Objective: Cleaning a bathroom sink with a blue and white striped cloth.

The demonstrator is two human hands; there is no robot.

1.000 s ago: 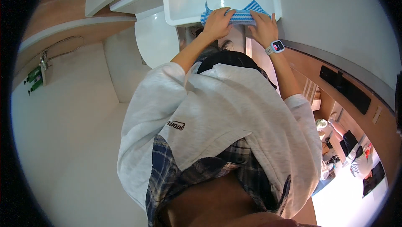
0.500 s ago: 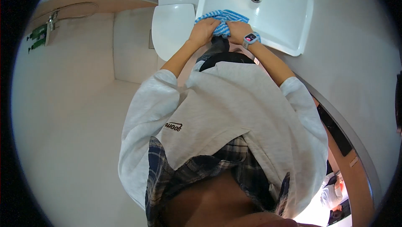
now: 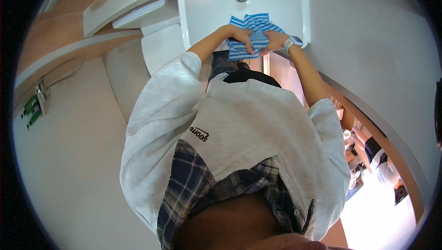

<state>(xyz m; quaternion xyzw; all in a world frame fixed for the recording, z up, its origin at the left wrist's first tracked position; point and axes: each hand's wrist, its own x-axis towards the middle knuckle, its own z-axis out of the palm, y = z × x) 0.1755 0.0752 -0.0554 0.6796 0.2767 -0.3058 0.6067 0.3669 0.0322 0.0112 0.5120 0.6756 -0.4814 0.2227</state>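
white sink [image 3: 294, 5] | white toilet [image 3: 159, 49] | pale walls [image 3: 373, 52] | wooden doorway frame [image 3: 391, 153] | bright light

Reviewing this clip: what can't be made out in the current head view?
- Sink: tap and back rim cut off by the top edge.
- Blue striped cloth: bunched, partly covered by the left hand and right hand, so its full shape and each grip are unclear.
- Floor below: hidden by the person's own torso.
- Other person at lower right: too small, fisheye-bent.
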